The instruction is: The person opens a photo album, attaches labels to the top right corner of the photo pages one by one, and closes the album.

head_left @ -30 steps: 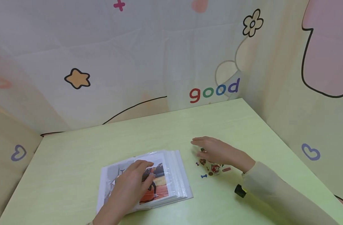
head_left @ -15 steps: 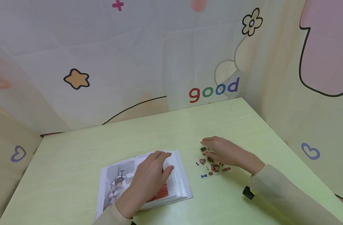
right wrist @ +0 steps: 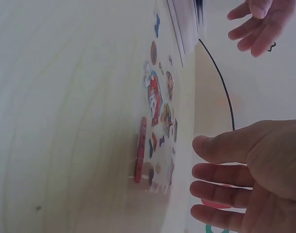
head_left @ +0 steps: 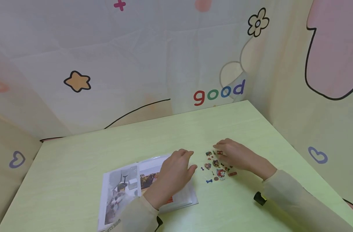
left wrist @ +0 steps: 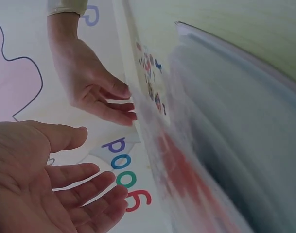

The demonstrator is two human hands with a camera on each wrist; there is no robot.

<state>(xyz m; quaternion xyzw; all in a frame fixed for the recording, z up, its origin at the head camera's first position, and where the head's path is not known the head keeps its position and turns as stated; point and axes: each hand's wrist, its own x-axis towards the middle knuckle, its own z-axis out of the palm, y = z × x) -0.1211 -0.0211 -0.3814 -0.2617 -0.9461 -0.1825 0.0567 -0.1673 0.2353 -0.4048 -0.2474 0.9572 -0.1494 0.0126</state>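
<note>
An open photo album point(head_left: 121, 196) lies on the table, with a cat photo on its left page and a partly covered outdoor photo on its right. My left hand point(head_left: 176, 172) is over the album's right page, thumb and fingers apart, holding nothing. To the album's right is a clear sheet of small cartoon stickers point(head_left: 221, 174), including bones and dog faces. My right hand point(head_left: 237, 156) hovers at the sheet's right side and hides part of it. In the right wrist view its relaxed fingers point(right wrist: 220, 196) hold nothing, and the sticker sheet point(right wrist: 155, 97) lies flat.
The pale green table point(head_left: 136, 141) meets a fabric backdrop point(head_left: 130, 64) at the back and on both sides. The backdrop carries a star, a flower, hearts and the word "good". A black wrist band part point(head_left: 260, 198) hangs under my right sleeve.
My left hand has moved right across the album, baring the cat photo. My right hand has shifted slightly right, showing more of the stickers.
</note>
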